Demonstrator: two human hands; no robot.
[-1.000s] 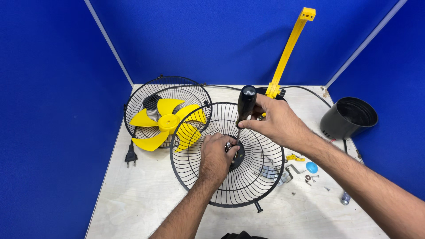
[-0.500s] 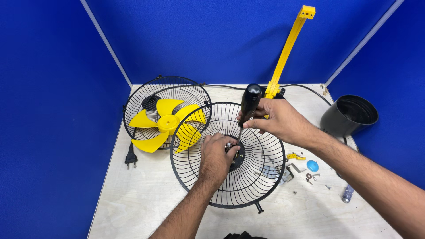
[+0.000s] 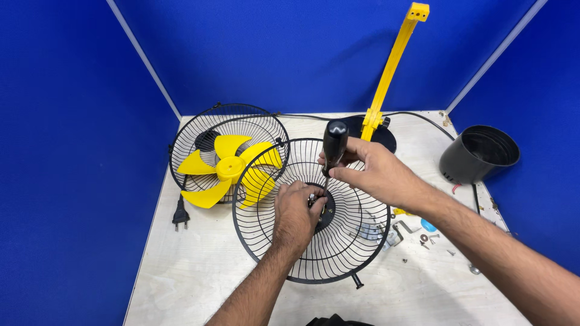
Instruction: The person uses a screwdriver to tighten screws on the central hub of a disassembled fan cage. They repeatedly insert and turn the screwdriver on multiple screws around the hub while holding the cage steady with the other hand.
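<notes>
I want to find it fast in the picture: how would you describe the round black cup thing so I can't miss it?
Start at the pale wooden table between the blue walls and go to its far right edge. Past the black wire fan guard that the hands work on, and beyond the scattered screws, sits the black tub. Unlike the wire cages, it is solid, smooth and open-topped.

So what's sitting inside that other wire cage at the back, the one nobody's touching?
A yellow fan blade with several vanes lies inside the rear wire guard. The front guard overlaps its right edge, covering part of one vane. What lies beneath the blade's hub cannot be seen.
</notes>
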